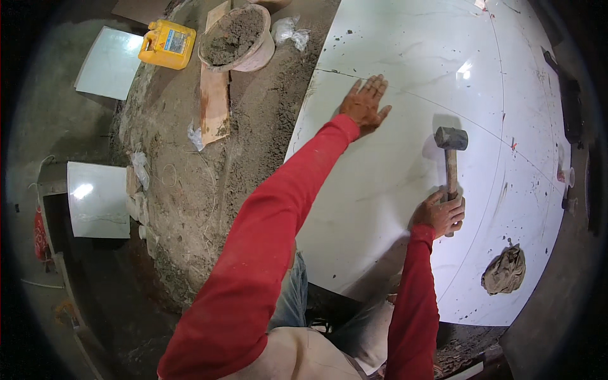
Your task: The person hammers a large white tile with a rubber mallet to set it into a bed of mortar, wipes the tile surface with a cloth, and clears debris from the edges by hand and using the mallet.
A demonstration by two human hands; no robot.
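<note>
My left hand (366, 104) lies on a large white glossy floor tile (361, 183), close to its far seam, with the fingers stretched out and nothing in them. My right hand (441, 214) is wrapped round the wooden handle of a mallet (451, 140) with a dark, blocky head. The mallet head points away from me over the tile, and its shadow falls beside it. Whether the head touches the tile, I cannot tell. Thin seams run between this tile and its neighbours on the far and right sides. Red sleeves cover both my arms.
A crumpled dirty cloth (505, 270) rests on the tiles at the right. Left of the tile is rough mortar (259, 126), with a tub (256, 56) of wet mortar, a wooden board (214, 107), a yellow jerrycan (167, 44) and a plastic bag (290, 33). Tile pieces (98, 199) stand farther left.
</note>
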